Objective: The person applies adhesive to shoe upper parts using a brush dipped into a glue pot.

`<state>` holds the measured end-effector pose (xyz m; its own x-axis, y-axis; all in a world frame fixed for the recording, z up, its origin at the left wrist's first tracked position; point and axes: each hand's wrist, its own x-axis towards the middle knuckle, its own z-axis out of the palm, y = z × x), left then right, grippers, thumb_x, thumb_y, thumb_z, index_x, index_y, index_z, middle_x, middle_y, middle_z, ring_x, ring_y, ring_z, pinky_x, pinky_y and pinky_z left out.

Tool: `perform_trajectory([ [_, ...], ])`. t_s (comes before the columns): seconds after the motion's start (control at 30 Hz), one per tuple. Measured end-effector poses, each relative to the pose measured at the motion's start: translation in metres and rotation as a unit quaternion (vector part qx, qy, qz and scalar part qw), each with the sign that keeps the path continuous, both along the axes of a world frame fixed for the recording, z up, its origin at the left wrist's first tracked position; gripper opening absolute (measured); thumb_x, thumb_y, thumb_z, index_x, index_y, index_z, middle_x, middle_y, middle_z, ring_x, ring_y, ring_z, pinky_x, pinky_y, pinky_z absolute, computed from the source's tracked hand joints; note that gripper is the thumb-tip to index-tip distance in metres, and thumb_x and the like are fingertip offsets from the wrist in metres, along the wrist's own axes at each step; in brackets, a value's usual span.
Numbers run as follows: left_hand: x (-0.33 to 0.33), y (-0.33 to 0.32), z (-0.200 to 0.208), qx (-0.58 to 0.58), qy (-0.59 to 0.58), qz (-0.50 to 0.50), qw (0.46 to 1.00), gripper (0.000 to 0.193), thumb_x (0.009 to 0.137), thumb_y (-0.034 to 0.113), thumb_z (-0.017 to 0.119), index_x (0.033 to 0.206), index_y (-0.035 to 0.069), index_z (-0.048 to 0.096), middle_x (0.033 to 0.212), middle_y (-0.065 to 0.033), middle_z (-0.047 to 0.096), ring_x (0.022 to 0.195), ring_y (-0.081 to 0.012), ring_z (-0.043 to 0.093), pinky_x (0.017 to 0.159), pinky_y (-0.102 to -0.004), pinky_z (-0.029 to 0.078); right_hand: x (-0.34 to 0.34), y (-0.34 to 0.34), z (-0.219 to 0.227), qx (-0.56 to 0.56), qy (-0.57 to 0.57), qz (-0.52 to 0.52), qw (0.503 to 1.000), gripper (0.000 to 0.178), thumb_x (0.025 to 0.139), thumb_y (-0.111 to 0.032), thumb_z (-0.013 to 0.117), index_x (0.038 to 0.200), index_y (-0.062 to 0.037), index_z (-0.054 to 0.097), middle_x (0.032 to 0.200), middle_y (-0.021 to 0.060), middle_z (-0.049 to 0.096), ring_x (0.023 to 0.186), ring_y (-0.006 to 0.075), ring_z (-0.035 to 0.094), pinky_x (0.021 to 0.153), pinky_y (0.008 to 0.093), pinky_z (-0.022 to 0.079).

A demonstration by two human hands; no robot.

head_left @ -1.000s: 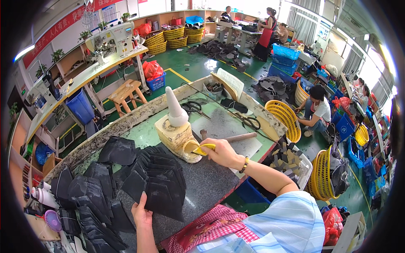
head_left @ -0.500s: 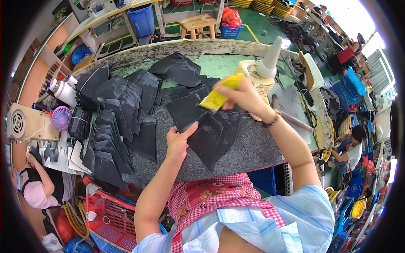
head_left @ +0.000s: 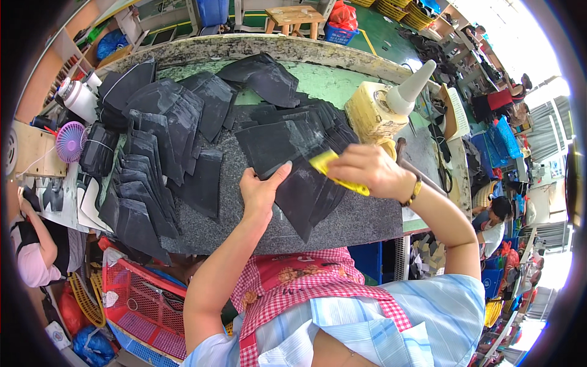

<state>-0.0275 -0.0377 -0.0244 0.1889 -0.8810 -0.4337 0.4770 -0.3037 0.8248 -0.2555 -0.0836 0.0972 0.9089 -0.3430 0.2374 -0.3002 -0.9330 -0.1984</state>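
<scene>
In my closed right hand [head_left: 376, 171] is a flat yellow hand tool [head_left: 322, 161] whose exact kind I cannot make out. Its far end hangs at the right edge of a fan of overlapping black sheet pieces [head_left: 299, 205]. My left hand [head_left: 258, 194] grips the near edge of a black panel [head_left: 263, 147], thumb on top and the other fingers mostly hidden. Whitish smears mark the panel's right side. Beyond my right hand stands a stained cream bottle [head_left: 369, 111] with a pale cone nozzle [head_left: 417, 85].
Layered black pieces [head_left: 147, 165] cover the left of the grey work surface [head_left: 244, 235]. A hammer [head_left: 400, 148] lies right of my right hand. A small purple fan [head_left: 71, 142] and a white flask [head_left: 76, 101] stand far left. A red basket [head_left: 143, 293] is below; another person [head_left: 36, 251] sits left.
My right hand has come nearer and to the right with the yellow tool, off the upper panel. My left hand keeps its grip. The whole view has shifted slightly.
</scene>
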Motion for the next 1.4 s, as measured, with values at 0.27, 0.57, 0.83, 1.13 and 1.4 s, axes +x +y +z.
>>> perform_trajectory([
  [0.27, 0.005, 0.002, 0.01, -0.039, -0.072, -0.005, 0.997, 0.049, 0.071, 0.016, 0.088, 0.102, -0.005, 0.056, 0.1, -0.0129, 0.065, 0.088, -0.0168, 0.064, 0.081, -0.029, 0.051, -0.098, 0.027, -0.013, 0.084, -0.188, -0.515, 0.832, 0.014, 0.09, -0.015, 0.062, 0.097, -0.0048, 0.069, 0.075, 0.0135, 0.067, 0.067, 0.0241, 0.067, 0.06, 0.0329, 0.049],
  [0.57, 0.01, 0.002, 0.013, -0.004, -0.079, -0.008, 0.997, 0.052, 0.07, 0.016, 0.088, 0.104, -0.004, 0.054, 0.101, -0.0132, 0.064, 0.09, -0.0178, 0.063, 0.082, -0.0286, 0.05, -0.142, 0.035, -0.024, 0.382, -0.268, -0.513, 0.721, 0.027, 0.094, -0.021, 0.062, 0.102, 0.0033, 0.068, 0.084, 0.0102, 0.072, 0.057, 0.0093, 0.064, 0.049, 0.0225, 0.05],
  [0.83, 0.004, -0.001, 0.005, -0.028, -0.048, 0.007, 0.998, 0.052, 0.07, 0.014, 0.088, 0.104, -0.004, 0.053, 0.1, -0.0136, 0.063, 0.087, -0.0188, 0.063, 0.08, -0.0293, 0.051, 0.033, -0.006, -0.001, 0.297, -0.232, -0.303, 0.875, 0.022, 0.084, -0.023, 0.073, 0.084, -0.0023, 0.069, 0.071, 0.006, 0.066, 0.063, 0.0091, 0.062, 0.057, 0.027, 0.049],
  [1.13, 0.009, -0.002, 0.004, -0.038, -0.081, 0.004, 0.996, 0.05, 0.073, 0.011, 0.085, 0.107, -0.005, 0.052, 0.101, -0.016, 0.063, 0.089, -0.0212, 0.065, 0.079, -0.0311, 0.054, -0.001, 0.015, -0.007, 0.177, -0.153, -0.252, 0.939, 0.016, 0.09, -0.019, 0.067, 0.087, -0.0034, 0.069, 0.071, 0.0081, 0.066, 0.054, 0.0175, 0.063, 0.053, 0.0296, 0.049],
  [1.4, 0.006, 0.004, 0.007, -0.038, -0.091, 0.004, 0.995, 0.047, 0.071, 0.014, 0.086, 0.1, -0.004, 0.053, 0.099, -0.0145, 0.063, 0.086, -0.0181, 0.064, 0.076, -0.0293, 0.054, 0.062, -0.054, 0.027, 0.239, 0.0, -0.278, 0.93, 0.027, 0.09, -0.028, 0.065, 0.082, -0.003, 0.067, 0.069, 0.0154, 0.066, 0.059, 0.0273, 0.067, 0.057, 0.0383, 0.051],
])
